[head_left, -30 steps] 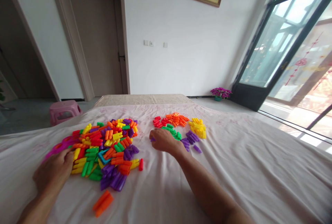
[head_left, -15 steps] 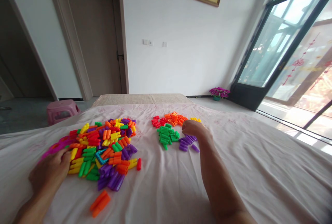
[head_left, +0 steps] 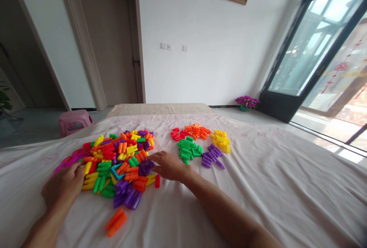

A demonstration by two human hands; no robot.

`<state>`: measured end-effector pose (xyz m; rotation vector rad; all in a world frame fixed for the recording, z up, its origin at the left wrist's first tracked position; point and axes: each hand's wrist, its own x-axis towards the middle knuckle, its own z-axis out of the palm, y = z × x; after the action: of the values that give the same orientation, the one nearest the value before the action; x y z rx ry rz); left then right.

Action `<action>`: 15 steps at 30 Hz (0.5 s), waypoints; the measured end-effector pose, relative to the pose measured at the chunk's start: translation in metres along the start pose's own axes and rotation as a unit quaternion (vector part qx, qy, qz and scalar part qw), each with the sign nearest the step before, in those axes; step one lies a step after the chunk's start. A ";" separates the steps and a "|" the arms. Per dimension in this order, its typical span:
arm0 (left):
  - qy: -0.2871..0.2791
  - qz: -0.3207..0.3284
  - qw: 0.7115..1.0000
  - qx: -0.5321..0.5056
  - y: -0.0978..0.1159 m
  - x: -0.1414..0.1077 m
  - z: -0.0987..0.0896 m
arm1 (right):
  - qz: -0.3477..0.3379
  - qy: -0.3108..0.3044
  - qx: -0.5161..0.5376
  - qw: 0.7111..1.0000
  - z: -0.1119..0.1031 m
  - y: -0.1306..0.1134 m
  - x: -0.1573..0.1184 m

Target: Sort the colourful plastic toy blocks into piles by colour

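Observation:
A mixed pile of plastic bullet-shaped building pieces (head_left: pixel 107 152) in red, orange, yellow, green and purple lies on the cloth. At its left edge rests my left hand (head_left: pixel 64 185), fingers curled together beside a yellow piece (head_left: pixel 88 168) and the pink rings (head_left: pixel 73 158); what they pinch, if anything, is hidden. My right hand (head_left: pixel 170 167) reaches the pile's right side with fingers stretched and thumb apart, near some purple pieces (head_left: pixel 145 168). To the right are sorted groups: green pieces (head_left: pixel 187 149), purple pieces (head_left: pixel 212 156), yellow pieces (head_left: pixel 220 141), orange pieces (head_left: pixel 197 131) and red pieces (head_left: pixel 178 134).
A creased pale pink cloth (head_left: pixel 258 186) covers the surface. One orange piece (head_left: pixel 116 222) lies apart at the front, and a red piece (head_left: pixel 157 181) sits by the pile's edge. Beyond stand a pink stool (head_left: pixel 75 122) and a flower pot (head_left: pixel 243 108).
My right hand has moved left from the sorted groups to the mixed pile, its fingers now stretched out. The yellow group is uncovered. My left hand stays at the pile's left edge.

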<state>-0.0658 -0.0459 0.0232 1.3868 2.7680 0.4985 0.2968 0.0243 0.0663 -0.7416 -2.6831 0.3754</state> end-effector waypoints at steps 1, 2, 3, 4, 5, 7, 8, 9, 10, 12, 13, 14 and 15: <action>0.000 -0.001 1.000 -0.001 0.000 0.000 0.000 | -0.006 -0.004 -0.001 1.000 0.005 -0.001 0.002; 0.001 0.000 1.000 -0.003 0.000 0.000 0.000 | -0.005 -0.009 -0.005 1.000 0.009 -0.002 0.003; 0.002 0.002 1.000 -0.004 0.000 0.000 0.000 | 0.003 -0.012 -0.010 1.000 0.011 -0.003 0.003; 0.004 0.005 1.000 -0.004 -0.001 0.000 0.000 | 0.017 -0.014 -0.018 1.000 0.012 -0.004 0.004; 0.006 0.009 1.000 -0.004 -0.001 0.000 0.000 | 0.035 -0.013 -0.026 0.999 0.011 -0.005 0.003; 0.008 0.015 1.000 -0.002 -0.002 0.001 0.001 | 0.078 -0.008 -0.037 0.996 0.004 -0.006 0.002; 0.008 0.017 1.000 0.000 -0.003 0.001 0.002 | 0.102 -0.006 -0.040 0.994 -0.002 -0.006 0.001; 0.010 0.017 1.000 0.001 -0.003 0.002 0.003 | 0.124 -0.004 -0.043 0.991 -0.011 -0.005 -0.001; 0.011 0.017 1.000 0.002 -0.004 0.002 0.003 | 0.142 -0.004 -0.048 0.989 -0.022 -0.005 -0.003; 0.012 0.016 1.000 0.001 -0.004 0.002 0.004 | 0.167 -0.006 -0.068 0.984 -0.047 -0.001 -0.008; 0.010 0.015 1.000 0.001 -0.004 0.002 0.004 | 0.177 -0.007 -0.079 0.981 -0.061 0.002 -0.011; 0.009 0.012 1.000 0.001 -0.003 0.002 0.004 | 0.188 -0.007 -0.091 0.978 -0.075 0.005 -0.015; 0.005 0.010 1.000 0.000 -0.003 0.002 0.003 | 0.203 -0.004 -0.101 0.974 -0.087 0.009 -0.020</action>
<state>-0.0687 -0.0450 0.0197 1.4183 2.7652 0.5071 0.3504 0.0349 0.1380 -1.3584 -2.5911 0.2005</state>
